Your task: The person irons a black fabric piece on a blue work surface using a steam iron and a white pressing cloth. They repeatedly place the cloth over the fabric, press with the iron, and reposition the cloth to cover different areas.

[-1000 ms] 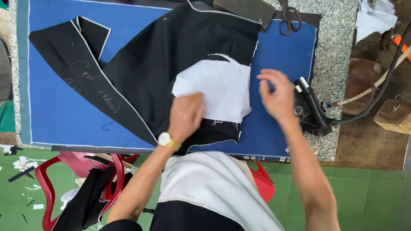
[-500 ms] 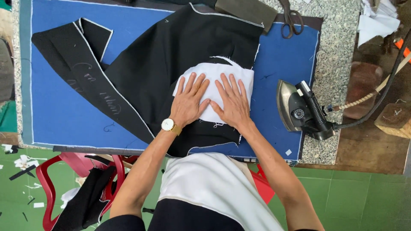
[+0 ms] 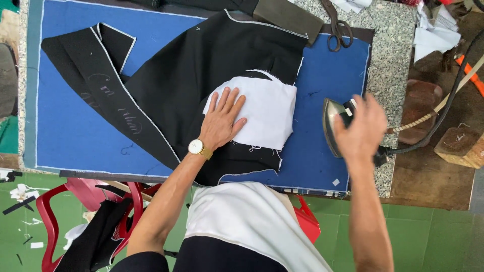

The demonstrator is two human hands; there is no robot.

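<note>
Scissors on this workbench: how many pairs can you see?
1. The scissors lie at the far edge of the blue mat, beyond the iron that the right hand reaches over. More may be hidden under the black cloth.

We see a pair of dark scissors (image 3: 335, 29) lying near the far edge of the blue pad (image 3: 70, 136), partly over its dark border. Just beside them sits a folded olive-grey cloth (image 3: 287, 16). The speckled stone desk (image 3: 393, 60) shows bare along the right of the pad. Beyond it we find white scraps of cloth (image 3: 433, 32) heaped at the far right corner, and two worn wooden blocks (image 3: 461, 146) on the brown surface. Below the desk's near edge stands a red plastic chair (image 3: 55, 216) with black cloth (image 3: 96, 236) draped over it, on a green tiled floor (image 3: 433, 231) strewn with small offcuts.
</note>
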